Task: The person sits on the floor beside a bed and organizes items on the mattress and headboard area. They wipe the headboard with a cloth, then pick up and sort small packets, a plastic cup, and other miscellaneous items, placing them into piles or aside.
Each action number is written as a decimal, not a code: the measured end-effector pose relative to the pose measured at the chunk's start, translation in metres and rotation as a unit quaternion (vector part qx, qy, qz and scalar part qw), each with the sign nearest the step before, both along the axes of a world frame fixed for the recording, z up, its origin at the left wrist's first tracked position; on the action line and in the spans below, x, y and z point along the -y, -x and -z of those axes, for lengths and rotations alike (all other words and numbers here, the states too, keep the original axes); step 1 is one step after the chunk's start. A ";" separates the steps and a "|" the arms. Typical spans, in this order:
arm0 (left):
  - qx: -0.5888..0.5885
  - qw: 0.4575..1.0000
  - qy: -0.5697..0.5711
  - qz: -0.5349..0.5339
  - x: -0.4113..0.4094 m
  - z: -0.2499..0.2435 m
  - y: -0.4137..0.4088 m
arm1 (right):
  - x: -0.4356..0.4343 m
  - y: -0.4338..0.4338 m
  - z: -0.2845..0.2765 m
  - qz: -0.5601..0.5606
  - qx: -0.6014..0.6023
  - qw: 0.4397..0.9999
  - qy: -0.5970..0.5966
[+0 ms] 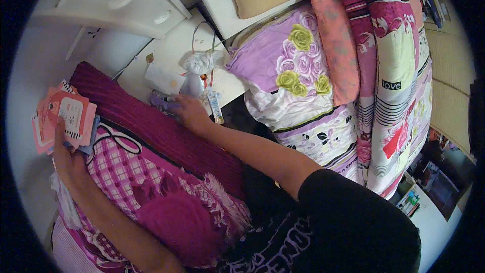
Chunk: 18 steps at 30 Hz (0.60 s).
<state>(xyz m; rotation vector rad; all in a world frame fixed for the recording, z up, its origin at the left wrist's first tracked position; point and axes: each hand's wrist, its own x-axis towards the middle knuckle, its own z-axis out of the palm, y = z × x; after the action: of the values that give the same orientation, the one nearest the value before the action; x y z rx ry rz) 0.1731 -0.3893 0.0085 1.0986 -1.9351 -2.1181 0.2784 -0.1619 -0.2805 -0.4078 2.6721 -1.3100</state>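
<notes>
At the left, my left hand is closed on a fanned bunch of pink and red printed cards, its thumb across the front card. Some blue cards show behind them. My right hand reaches to a small white table, where its fingers meet a purplish, crumpled item; whether they grip it cannot be told. Beside that hand lie a white packet or cloth, a roundish pale object, a bunched white bag and a tube or narrow packet.
A dark magenta ribbed cushion or folded cloth lies between my arms, above a pink checked cover. To the right, a bed holds a purple rose-print pillow, a coral pillow and rolled bedding. A white cabinet stands at upper left.
</notes>
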 end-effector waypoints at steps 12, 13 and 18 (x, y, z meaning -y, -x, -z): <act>0.019 0.998 0.051 -0.023 -0.012 0.004 0.000 | 0.018 0.060 -0.019 -0.153 -0.114 0.966 -0.174; 0.018 0.998 0.052 -0.025 -0.011 0.005 0.000 | 0.015 0.061 -0.018 -0.167 -0.091 0.968 -0.165; 0.003 0.998 0.057 0.003 -0.011 0.004 0.001 | 0.019 0.029 0.005 -0.198 -0.103 0.973 -0.053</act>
<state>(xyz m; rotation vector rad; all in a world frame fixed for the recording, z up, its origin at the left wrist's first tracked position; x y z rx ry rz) 0.1726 -0.3783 0.0042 1.0794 -2.0364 -1.9813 0.2491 -0.1813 -0.2854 -1.0500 2.6109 -1.0497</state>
